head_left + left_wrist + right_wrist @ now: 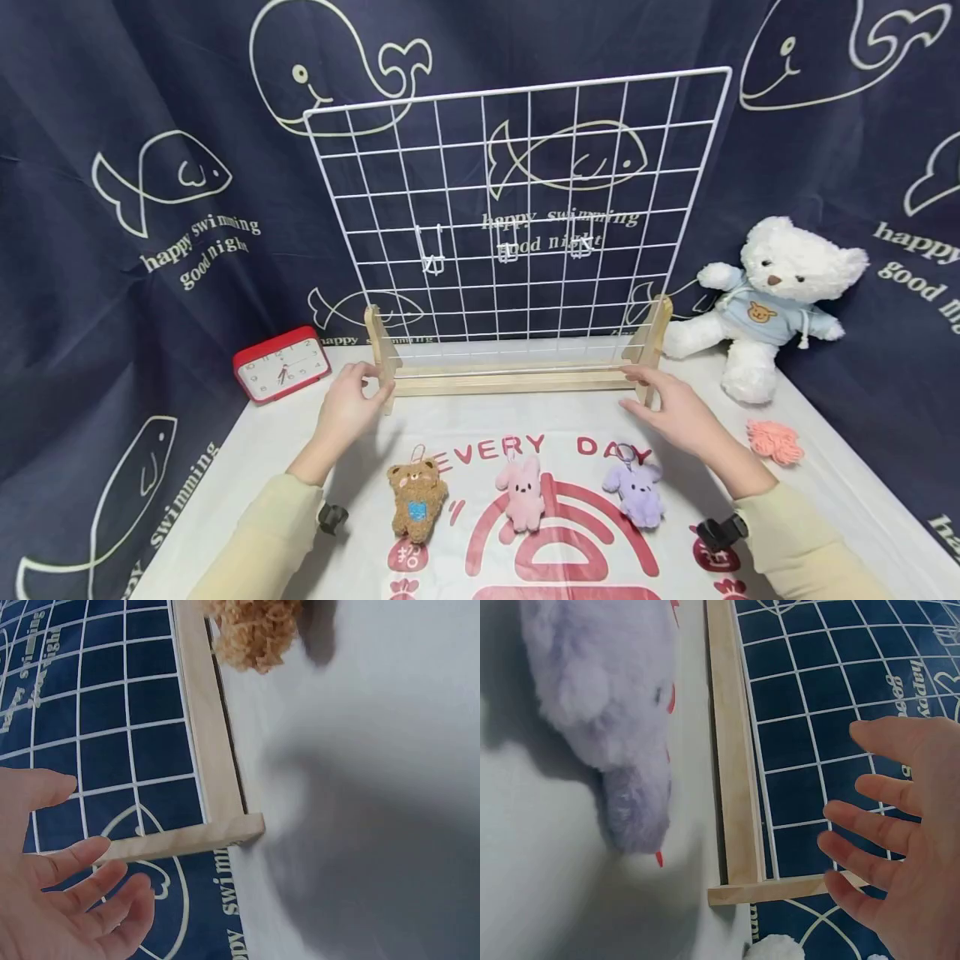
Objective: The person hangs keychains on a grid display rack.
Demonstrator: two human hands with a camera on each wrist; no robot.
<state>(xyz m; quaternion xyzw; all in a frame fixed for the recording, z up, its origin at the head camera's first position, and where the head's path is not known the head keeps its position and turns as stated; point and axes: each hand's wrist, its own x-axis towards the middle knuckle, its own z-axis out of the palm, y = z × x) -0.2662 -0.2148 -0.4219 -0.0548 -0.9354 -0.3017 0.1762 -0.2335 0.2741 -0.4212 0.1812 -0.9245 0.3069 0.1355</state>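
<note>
A white wire grid rack (529, 192) stands upright in a wooden base (517, 382). At the left end of the base is my left hand (352, 402), its fingers (82, 859) loosely bent and spread near the wooden side piece (180, 838). My right hand (675, 408) is at the opposite end, fingers (866, 825) spread beside the other side piece (795, 888). Both hands hold nothing. In front of the rack lie a brown bear keychain (417, 500), a pink plush keychain (523, 496) and a purple plush keychain (637, 496).
Three white hooks hang on the grid, among them the left hook (433, 263). A red clock (282, 365) stands at left. To the right sit a white teddy bear (772, 292) and a pink yarn bundle (776, 442). Dark printed cloth (187, 350) hangs behind the white tabletop.
</note>
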